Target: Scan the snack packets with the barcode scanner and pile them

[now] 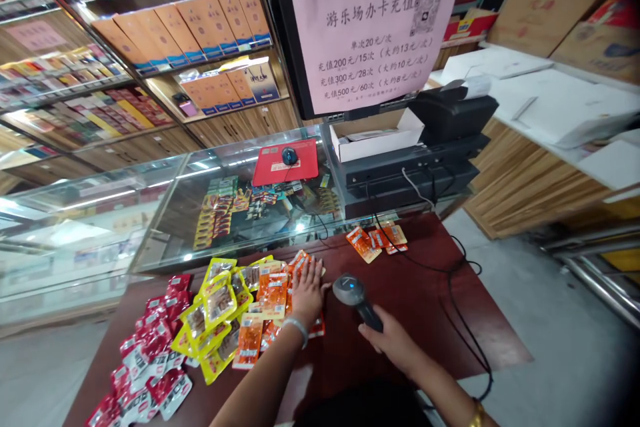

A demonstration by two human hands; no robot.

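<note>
Right hand (393, 340) is curling snugly round the dark handle of a scanner (357, 300), whose smooth, rounded head is hanging over the glossy red-brown desk (415, 290). Left hand (307, 293) is lying flat and open, fingers loosely spread, touching shiny orange packets (273, 290). Crinkled yellow packets (220, 300) are overlapping beside these; puffy red-and-white packets (153, 340) are heaping further left.

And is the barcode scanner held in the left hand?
No, the right hand holds the scanner, while the left hand rests on orange packets.
</note>
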